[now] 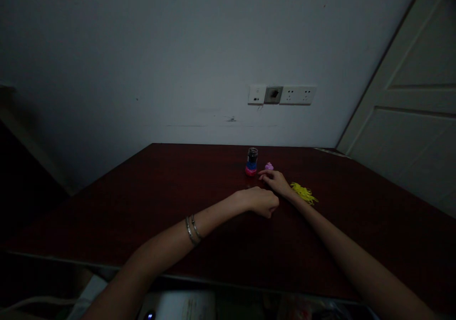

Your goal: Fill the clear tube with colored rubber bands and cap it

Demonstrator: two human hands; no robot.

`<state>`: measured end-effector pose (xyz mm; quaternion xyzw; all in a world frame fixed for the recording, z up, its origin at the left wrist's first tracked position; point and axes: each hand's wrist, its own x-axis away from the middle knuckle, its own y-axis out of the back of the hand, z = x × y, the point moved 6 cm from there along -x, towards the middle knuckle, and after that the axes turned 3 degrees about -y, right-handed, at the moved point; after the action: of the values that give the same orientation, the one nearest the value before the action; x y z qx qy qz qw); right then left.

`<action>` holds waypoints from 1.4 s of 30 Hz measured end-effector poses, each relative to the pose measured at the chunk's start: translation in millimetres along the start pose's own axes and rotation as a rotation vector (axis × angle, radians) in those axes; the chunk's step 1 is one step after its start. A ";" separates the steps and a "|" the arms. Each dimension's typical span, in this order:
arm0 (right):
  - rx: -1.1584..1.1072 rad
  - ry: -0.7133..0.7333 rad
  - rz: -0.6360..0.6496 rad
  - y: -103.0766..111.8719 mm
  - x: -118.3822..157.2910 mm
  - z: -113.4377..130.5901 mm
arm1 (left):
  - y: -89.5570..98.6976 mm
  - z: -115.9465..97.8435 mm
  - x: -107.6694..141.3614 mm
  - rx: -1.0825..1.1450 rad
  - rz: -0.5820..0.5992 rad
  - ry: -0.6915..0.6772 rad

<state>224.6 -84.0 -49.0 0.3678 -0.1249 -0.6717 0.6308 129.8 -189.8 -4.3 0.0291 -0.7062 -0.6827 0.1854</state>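
My left hand (261, 201) is closed in a loose fist over the dark red table, and whatever it may hold is hidden. Beyond it, my right hand (276, 181) reaches out palm down, fingers apart, beside a small pink-purple piece (269, 166). To the left of that piece stands an uncapped glass jar (251, 162) with pink at the bottom and blue above it. A loose pile of yellow strips (303, 193) lies just right of my right wrist.
The dark red tabletop (160, 177) meets a pale wall carrying socket plates (281, 95). A white panelled door (409, 101) is at the right. Below the table's front edge, a white item (181, 305) and other things show dimly.
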 end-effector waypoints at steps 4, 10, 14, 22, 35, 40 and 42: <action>0.016 0.009 0.004 -0.6 -0.9 -2.5 | 2.4 -7.5 -0.9 -0.127 -0.068 -0.019; 0.023 -0.018 0.011 -1.7 -2.2 -6.2 | 1.0 -8.2 -2.4 -0.110 -0.069 -0.036; 0.004 0.001 0.000 -0.8 -1.9 -4.6 | 0.2 10.3 -1.9 0.049 -0.032 -0.030; 0.015 0.009 -0.009 -1.1 -2.4 -4.3 | 64.5 82.1 23.8 0.390 -0.408 -0.010; 0.004 -0.033 0.009 -2.2 -2.6 -6.8 | 106.2 169.8 11.6 0.548 -0.780 0.201; 0.009 -0.034 0.005 -1.0 -1.4 -2.5 | 91.7 178.2 6.1 0.542 -0.767 0.223; 0.017 -0.034 0.002 -0.9 -1.4 -2.8 | 88.3 181.1 4.8 0.536 -0.765 0.225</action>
<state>225.7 -81.6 -51.0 0.3614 -0.1419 -0.6761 0.6261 89.5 -12.7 83.0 0.4072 -0.7716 -0.4884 -0.0180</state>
